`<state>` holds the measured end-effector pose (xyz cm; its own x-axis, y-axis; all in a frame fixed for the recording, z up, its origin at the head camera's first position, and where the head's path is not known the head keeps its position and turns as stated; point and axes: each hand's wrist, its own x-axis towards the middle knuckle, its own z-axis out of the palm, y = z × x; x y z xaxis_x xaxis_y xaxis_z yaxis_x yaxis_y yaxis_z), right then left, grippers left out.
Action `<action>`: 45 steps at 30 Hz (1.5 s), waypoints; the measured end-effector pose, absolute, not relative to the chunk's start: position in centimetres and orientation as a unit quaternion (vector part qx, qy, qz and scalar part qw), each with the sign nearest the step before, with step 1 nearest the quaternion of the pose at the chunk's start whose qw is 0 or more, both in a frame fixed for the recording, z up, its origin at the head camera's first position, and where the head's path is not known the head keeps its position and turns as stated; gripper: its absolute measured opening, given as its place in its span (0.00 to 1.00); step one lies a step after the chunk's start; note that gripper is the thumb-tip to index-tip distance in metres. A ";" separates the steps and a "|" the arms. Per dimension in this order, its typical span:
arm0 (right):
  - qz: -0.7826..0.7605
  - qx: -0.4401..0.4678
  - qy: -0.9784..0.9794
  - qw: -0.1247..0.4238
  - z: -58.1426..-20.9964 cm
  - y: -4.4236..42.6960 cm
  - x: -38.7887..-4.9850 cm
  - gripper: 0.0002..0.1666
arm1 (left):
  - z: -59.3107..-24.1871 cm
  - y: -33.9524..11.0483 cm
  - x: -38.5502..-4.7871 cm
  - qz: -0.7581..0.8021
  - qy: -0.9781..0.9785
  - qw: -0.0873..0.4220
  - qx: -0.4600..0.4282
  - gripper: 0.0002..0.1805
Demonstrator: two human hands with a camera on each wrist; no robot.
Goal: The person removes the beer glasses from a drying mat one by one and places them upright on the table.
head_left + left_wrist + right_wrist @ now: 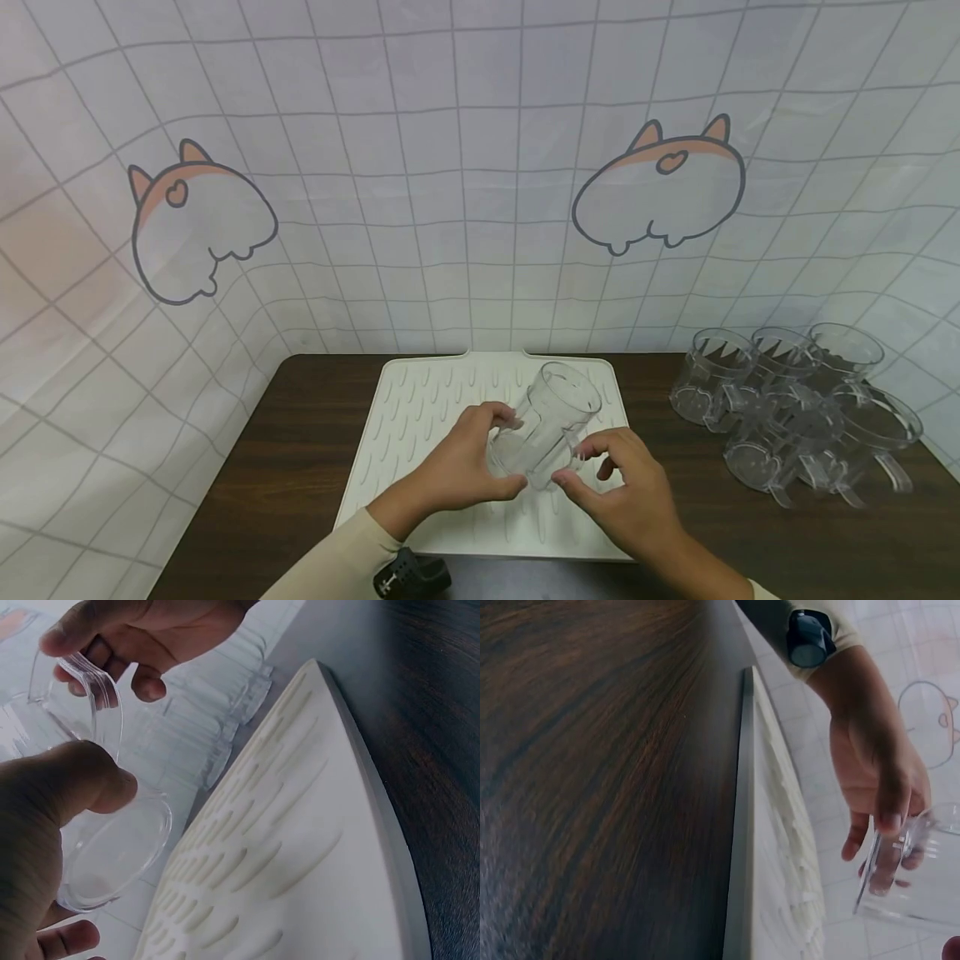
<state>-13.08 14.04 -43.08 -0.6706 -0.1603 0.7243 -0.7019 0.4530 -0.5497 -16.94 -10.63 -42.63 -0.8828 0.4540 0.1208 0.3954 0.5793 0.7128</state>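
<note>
A clear, see-through mug is held tilted above a white ridged mat, its mouth pointing up and away to the right. My left hand grips it near the base, the thumb on the near side and the fingers round the far side. On the right, my right hand pinches the mug's handle between thumb and fingers, as the left wrist view shows. The round base of the mug faces the left wrist camera. Only part of the mug appears in the right wrist view.
Several similar clear mugs stand grouped at the right of the dark wooden table. A white gridded curtain or sheet with cartoon animal drawings surrounds the table at back and sides. A black device sits on my left wrist.
</note>
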 end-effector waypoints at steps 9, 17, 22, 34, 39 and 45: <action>0.472 0.304 -0.774 0.293 -43.3 13.3 -13.0 0.20 | -42.9 -9.9 -17.1 0.366 0.903 0.032 0.224 0.42; 0.471 0.327 -0.764 0.296 -43.4 12.6 -13.0 0.17 | -43.1 -9.6 -17.3 0.359 0.908 0.036 0.214 0.46; 0.473 0.333 -0.764 0.285 -43.6 12.2 -12.8 0.19 | -43.2 -9.4 -17.3 0.361 0.907 0.028 0.216 0.44; 0.501 0.362 -0.755 0.220 -43.3 11.8 -12.0 0.22 | -43.5 -9.2 -17.4 0.352 0.913 0.014 0.205 0.41; 0.490 0.370 -0.759 0.217 -43.0 11.9 -11.8 0.23 | -43.6 -9.2 -17.4 0.353 0.914 0.014 0.201 0.42; 0.472 0.357 -0.778 0.212 -42.7 12.4 -11.5 0.24 | -43.8 -9.1 -17.2 0.360 0.911 0.026 0.199 0.46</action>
